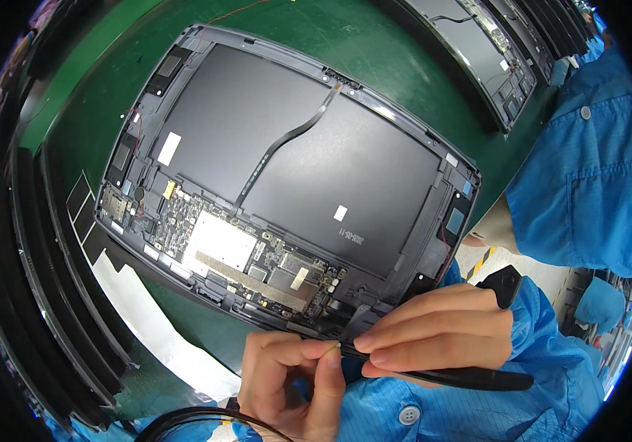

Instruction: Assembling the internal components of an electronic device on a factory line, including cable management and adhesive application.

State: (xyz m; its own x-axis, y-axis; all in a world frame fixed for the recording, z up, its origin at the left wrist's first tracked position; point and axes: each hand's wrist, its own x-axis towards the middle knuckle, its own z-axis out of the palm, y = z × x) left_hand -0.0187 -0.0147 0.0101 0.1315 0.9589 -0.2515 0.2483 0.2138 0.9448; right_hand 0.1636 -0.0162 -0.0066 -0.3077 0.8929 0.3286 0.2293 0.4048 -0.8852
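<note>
A large dark-grey tablet-like device [205,110] lies opened and tilted at the centre, its circuit board [220,243] exposed along the near side. A black flat cable [279,144] runs across its grey inner panel. At the near edge, my left hand [294,376] is closed, thumb and forefinger pinching a tiny pale piece too small to name. My right hand [441,331] is closed around a long, thin black tool [478,379] with a rounded end. Its fingertips are at the device's near edge, close to the left thumb. The tool's front part is partly hidden by my fingers.
Several dark panels [54,295] stand in a row at the left. A white sheet [161,331] lies beside the device on the green table [294,44]. Another opened device [470,44] is at the far right, near a person in a blue garment [588,169]. Black cables [205,414] loop at the lower left.
</note>
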